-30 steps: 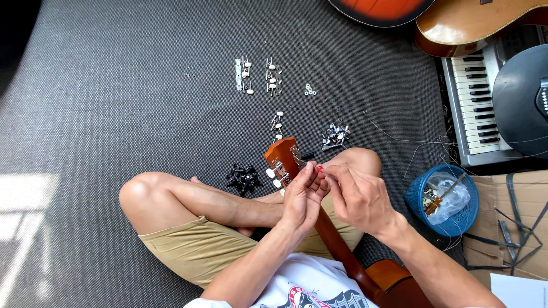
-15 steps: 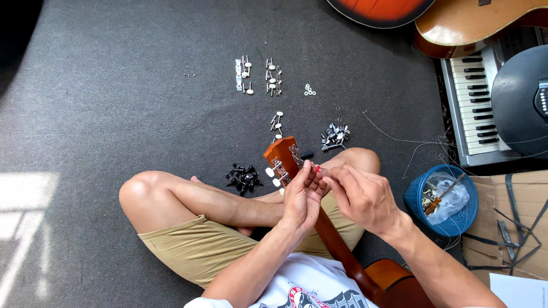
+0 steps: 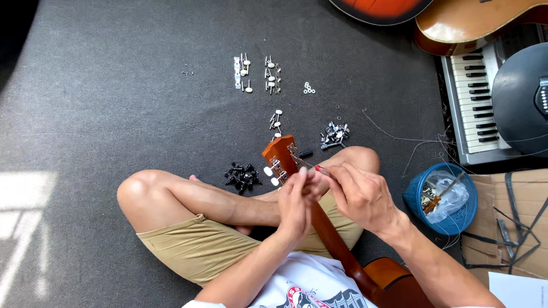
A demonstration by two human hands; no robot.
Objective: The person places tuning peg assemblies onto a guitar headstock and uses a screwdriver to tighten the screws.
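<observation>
Guitar headstock (image 3: 279, 153): orange-brown wood, angled up-left across the seated person's crossed legs, neck running down-right toward the body near the lower edge. White-buttoned tuners show along its left edge, a metal tuner plate on its right. Compared with half a second ago, almost nothing has shifted; both hands stay bunched just below the headstock, the right perhaps drawn slightly lower.

Left hand (image 3: 297, 202): fingers curled against the neck just under the headstock, touching the right hand's fingertips; whether it grips the neck itself, cannot tell.

Right hand (image 3: 359, 197): fingers pinched on a small red-tipped tool (image 3: 318, 169), its tip by the tuner plate.

Around it on grey carpet (image 3: 114, 102): black tuner parts (image 3: 242, 175) by the knee, silver tuner parts (image 3: 334, 134) beyond the headstock, white-buttoned tuners (image 3: 256, 73) laid in rows further out. Blue basket (image 3: 440, 199) to the right, keyboard (image 3: 476, 108) behind it.
</observation>
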